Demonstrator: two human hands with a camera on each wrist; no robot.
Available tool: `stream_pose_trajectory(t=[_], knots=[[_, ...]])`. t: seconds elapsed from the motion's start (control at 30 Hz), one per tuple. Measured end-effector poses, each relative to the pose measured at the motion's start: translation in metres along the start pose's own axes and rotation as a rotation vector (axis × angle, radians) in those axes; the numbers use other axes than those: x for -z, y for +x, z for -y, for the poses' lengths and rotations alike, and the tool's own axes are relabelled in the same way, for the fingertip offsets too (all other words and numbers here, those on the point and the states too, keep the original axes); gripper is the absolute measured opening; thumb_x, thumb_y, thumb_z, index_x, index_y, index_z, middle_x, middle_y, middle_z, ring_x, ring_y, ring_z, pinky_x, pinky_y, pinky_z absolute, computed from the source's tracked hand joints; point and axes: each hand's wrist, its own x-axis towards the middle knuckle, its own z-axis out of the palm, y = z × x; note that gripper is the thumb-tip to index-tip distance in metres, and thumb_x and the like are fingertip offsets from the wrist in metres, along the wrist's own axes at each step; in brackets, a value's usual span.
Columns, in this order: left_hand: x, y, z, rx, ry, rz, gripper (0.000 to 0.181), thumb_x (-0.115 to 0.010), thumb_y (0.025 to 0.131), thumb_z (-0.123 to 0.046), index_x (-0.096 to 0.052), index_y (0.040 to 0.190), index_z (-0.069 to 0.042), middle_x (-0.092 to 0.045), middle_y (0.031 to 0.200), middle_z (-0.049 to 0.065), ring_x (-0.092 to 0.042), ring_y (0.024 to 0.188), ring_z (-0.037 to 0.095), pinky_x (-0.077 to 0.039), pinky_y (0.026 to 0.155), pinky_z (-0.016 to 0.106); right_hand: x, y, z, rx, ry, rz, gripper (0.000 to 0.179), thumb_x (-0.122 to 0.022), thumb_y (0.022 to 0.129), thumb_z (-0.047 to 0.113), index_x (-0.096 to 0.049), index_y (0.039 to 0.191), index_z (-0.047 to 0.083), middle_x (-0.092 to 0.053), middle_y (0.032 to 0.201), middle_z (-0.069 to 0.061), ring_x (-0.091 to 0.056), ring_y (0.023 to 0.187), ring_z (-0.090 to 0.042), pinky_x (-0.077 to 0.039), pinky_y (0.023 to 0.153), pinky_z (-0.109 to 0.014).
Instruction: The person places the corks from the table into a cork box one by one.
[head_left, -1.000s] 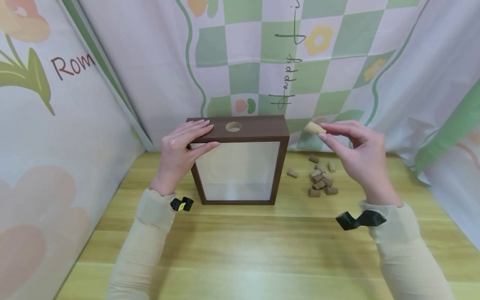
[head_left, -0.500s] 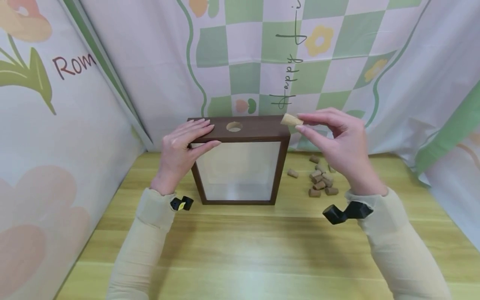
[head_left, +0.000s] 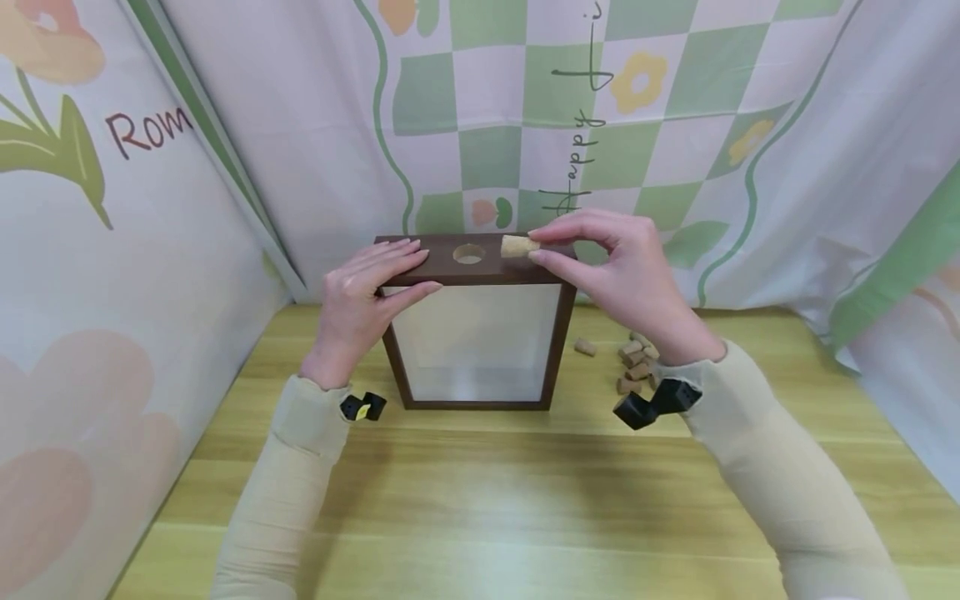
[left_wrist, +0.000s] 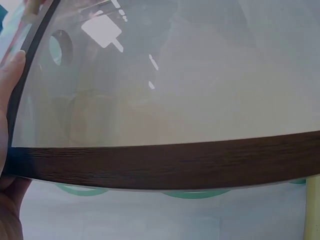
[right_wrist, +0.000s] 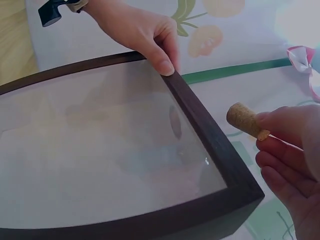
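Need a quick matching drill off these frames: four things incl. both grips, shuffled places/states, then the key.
1. Hole
2. Loose corks
3. Left grip
4. Right grip

A. On the table, right of the box
B. Pinching one cork
C. In the box's top
D. Resting on the box's left end

Pairs: 1-C, 2-A, 3-D, 4-B

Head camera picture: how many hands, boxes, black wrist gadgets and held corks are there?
Bare left hand and right hand: 2
Dark brown rectangular box with clear front: 1
Black angular wrist gadgets: 2
Held tan cylindrical cork: 1
Total: 6
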Motion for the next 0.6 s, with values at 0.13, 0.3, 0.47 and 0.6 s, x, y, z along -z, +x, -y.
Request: stream_pose_trajectory(t=[0.13, 0.3, 0.47, 0.6], knots=[[0.0, 0.0, 0.0, 0.002, -0.001, 0.001, 0.043, -0.089, 0.08, -0.026, -0.078, 0.115, -0.004, -0.072, 0.118, 0.011, -0.069, 0.112, 0.027, -0.048, 0.107, 0.035, -0.005, 0.013, 0.001, 0.042, -0.025, 0.035, 0.018, -0.082, 0.089, 0.011, -0.081, 0.107, 0.014, -0.074, 0.105, 0.01, -0.066, 0.1, -0.006, -0.052, 0.095, -0.027], [0.0, -0.001, 0.0, 0.002, -0.004, -0.004, 0.043, -0.089, 0.08, -0.026, -0.078, 0.115, -0.004, -0.072, 0.118, 0.011, -0.069, 0.111, 0.027, -0.048, 0.107, 0.036, -0.011, 0.027, 0.0, 0.036, -0.032, 0.075, 0.018, -0.08, 0.092, 0.016, -0.081, 0.11, 0.014, -0.073, 0.106, 0.01, -0.066, 0.099, -0.005, -0.055, 0.09, -0.03], [-0.001, -0.001, 0.001, 0.006, -0.014, -0.006, 0.043, -0.089, 0.08, -0.025, -0.078, 0.115, -0.004, -0.072, 0.118, 0.011, -0.069, 0.112, 0.027, -0.048, 0.107, 0.036, -0.017, 0.038, -0.003, 0.008, -0.075, 0.129, 0.019, -0.079, 0.093, 0.019, -0.081, 0.112, 0.014, -0.073, 0.108, 0.005, -0.066, 0.102, -0.008, -0.055, 0.09, -0.029], [-0.001, -0.001, 0.001, 0.006, -0.021, -0.006, 0.043, -0.089, 0.08, -0.025, -0.077, 0.116, -0.004, -0.072, 0.119, 0.012, -0.069, 0.112, 0.027, -0.048, 0.107, 0.036, -0.02, 0.045, -0.004, 0.005, -0.105, 0.176, 0.021, -0.079, 0.094, 0.024, -0.081, 0.113, 0.016, -0.074, 0.109, 0.005, -0.066, 0.101, -0.01, -0.053, 0.087, -0.031]])
